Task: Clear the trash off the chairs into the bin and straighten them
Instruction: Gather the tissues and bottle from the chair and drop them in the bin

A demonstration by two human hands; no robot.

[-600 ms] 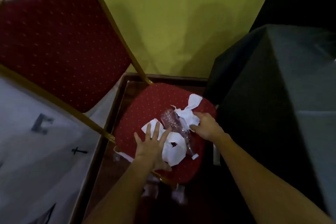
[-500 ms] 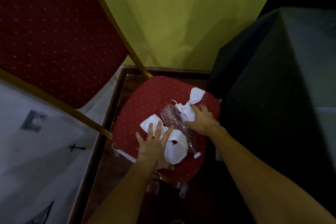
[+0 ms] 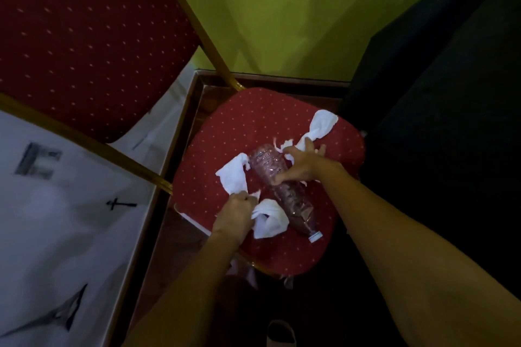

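One bottle (image 3: 282, 191), right hand (image 3: 303, 167) grasping it; left hand (image 3: 235, 215) clenched on one tissue (image 3: 269, 221).

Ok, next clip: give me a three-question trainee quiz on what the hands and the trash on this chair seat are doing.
1. True or false: the plastic bottle stands upright on the red chair seat.
2. Which hand is bunching white paper near the seat's front edge? A) left hand B) right hand C) neither
3. Fill in: the bottle's cap end points toward the ____ edge of the seat.

Key: 1. False, it lies on its side. 2. A. 3. Front, the one nearest the person.
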